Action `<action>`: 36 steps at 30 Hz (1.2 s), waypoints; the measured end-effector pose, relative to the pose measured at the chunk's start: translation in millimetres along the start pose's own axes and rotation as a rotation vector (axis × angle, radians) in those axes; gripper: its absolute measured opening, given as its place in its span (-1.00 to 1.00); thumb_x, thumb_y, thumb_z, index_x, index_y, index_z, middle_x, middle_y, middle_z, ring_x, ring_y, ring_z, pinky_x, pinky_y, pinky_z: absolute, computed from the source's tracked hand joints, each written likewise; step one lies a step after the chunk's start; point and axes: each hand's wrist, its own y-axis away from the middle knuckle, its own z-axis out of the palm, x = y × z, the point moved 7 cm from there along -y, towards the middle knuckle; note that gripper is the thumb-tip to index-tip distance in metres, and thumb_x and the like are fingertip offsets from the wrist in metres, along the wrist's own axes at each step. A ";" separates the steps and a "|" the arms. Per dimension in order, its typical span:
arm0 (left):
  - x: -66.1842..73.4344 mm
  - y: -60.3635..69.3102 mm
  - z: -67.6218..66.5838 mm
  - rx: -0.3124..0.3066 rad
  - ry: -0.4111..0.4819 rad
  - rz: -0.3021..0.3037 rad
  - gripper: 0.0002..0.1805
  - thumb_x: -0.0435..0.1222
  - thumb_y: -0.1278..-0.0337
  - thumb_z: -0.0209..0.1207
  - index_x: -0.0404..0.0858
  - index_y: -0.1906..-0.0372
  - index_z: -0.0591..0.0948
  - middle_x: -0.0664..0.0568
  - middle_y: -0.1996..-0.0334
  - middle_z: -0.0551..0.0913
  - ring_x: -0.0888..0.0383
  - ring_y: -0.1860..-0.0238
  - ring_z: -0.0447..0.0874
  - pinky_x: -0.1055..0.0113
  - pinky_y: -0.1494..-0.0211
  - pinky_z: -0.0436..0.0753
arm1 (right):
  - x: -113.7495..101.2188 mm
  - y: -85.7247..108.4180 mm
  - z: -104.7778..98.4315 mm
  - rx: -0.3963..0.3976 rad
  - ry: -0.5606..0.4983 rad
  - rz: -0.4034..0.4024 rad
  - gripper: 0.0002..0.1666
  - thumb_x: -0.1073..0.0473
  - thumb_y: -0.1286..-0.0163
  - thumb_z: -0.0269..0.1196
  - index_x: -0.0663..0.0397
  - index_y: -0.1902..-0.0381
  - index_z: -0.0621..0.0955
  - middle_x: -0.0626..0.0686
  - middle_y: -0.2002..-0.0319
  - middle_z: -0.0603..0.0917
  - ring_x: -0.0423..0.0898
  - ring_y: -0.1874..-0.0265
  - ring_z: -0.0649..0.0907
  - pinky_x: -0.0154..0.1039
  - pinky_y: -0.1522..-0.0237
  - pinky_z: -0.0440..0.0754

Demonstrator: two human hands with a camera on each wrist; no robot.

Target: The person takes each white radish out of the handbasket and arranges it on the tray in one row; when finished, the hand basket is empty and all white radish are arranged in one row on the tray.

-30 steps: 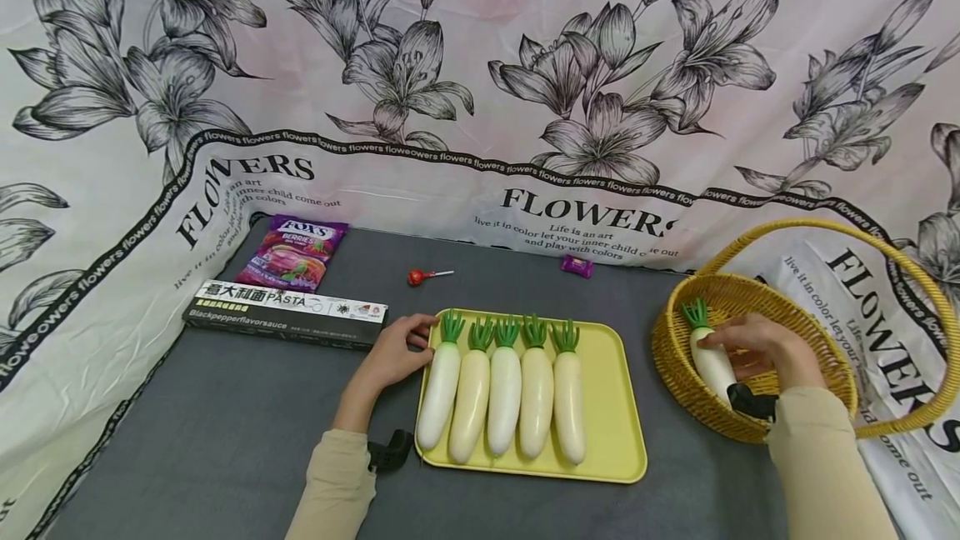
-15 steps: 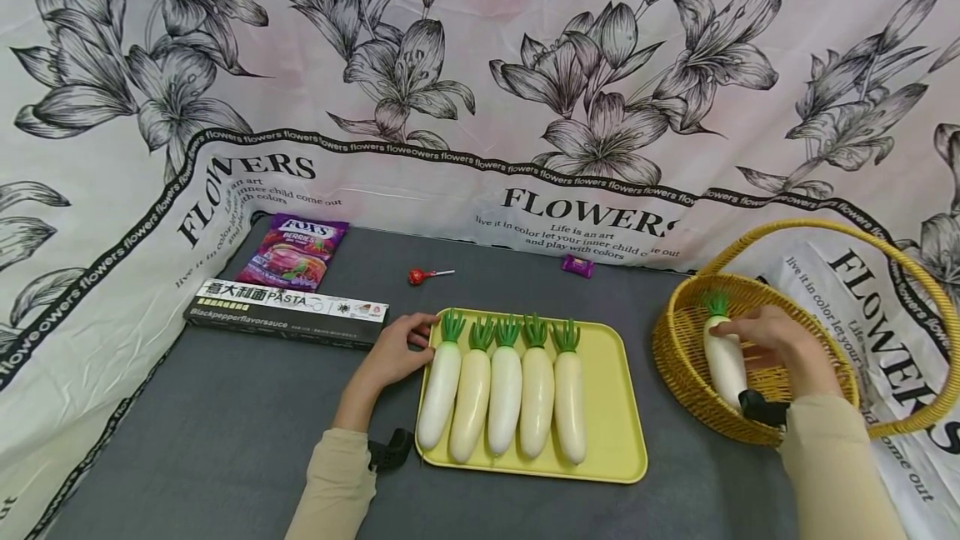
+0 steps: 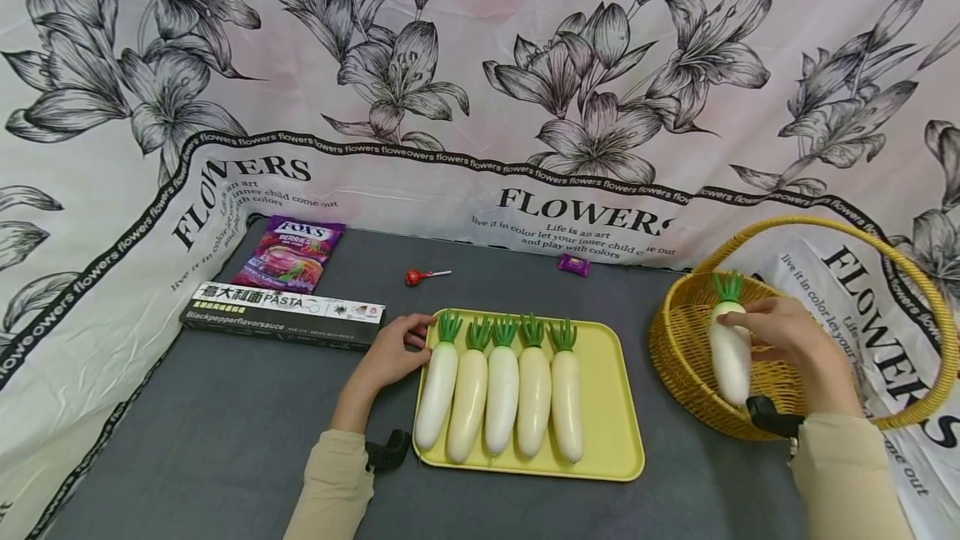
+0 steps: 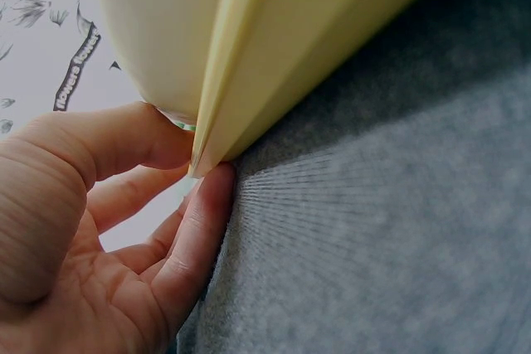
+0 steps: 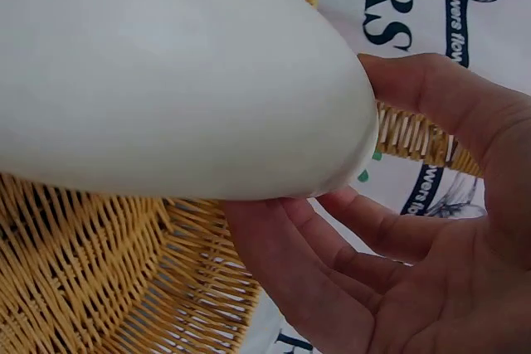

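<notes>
My right hand (image 3: 797, 338) grips a white radish (image 3: 731, 357) with a green top, over the wicker basket (image 3: 678, 390). In the right wrist view the radish (image 5: 191, 72) lies between thumb and curled fingers, above the basket weave (image 5: 108, 263). My left hand (image 3: 392, 354) pinches the left rim of the yellow tray (image 3: 609, 407). The left wrist view shows the thumb and a finger on either side of the tray rim (image 4: 236, 72). Several radishes (image 3: 502, 398) lie side by side on the tray, their green tops pointing away from me.
At the back left, a purple candy bag (image 3: 291, 252) lies behind a black pasta box (image 3: 283, 317). A red lollipop (image 3: 415, 277) and a small purple wrapped candy (image 3: 573, 265) sit behind the tray. The basket's tall handle (image 3: 917, 273) arches over its right side.
My right hand has moved to the right and slightly up with the radish, which now stands more upright and higher in the basket. The left hand keeps its hold on the tray.
</notes>
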 end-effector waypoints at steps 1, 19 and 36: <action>-0.1 -0.2 0.1 0.000 0.000 -0.004 -0.47 -0.49 0.02 0.23 -0.35 -0.17 0.58 -0.13 0.15 0.58 -0.02 0.17 0.68 0.10 0.03 0.65 | -1.0 1.7 -0.9 0.016 0.002 -0.004 -0.01 -0.08 -0.44 0.16 0.76 -0.31 0.10 0.58 -0.16 0.26 0.17 0.08 0.60 -0.05 0.12 0.72; 0.3 -0.1 -0.7 0.002 -0.006 -0.004 -0.48 -0.49 0.01 0.24 -0.35 -0.17 0.59 -0.12 0.16 0.58 -0.01 0.18 0.67 0.10 0.03 0.64 | -31.8 28.5 11.6 0.133 -0.019 -0.096 0.00 -0.17 -0.42 0.17 0.63 -0.36 0.16 0.54 -0.21 0.29 -0.06 0.22 0.63 -0.12 0.21 0.74; 0.0 0.4 -1.1 -0.006 -0.013 -0.017 -0.49 -0.49 0.00 0.24 -0.35 -0.17 0.58 -0.14 0.15 0.58 -0.02 0.17 0.67 0.08 0.02 0.64 | -49.0 40.2 61.5 0.142 -0.076 -0.156 -0.06 -0.17 -0.39 0.23 0.52 -0.34 0.26 0.54 -0.19 0.39 0.20 0.03 0.61 -0.05 0.21 0.73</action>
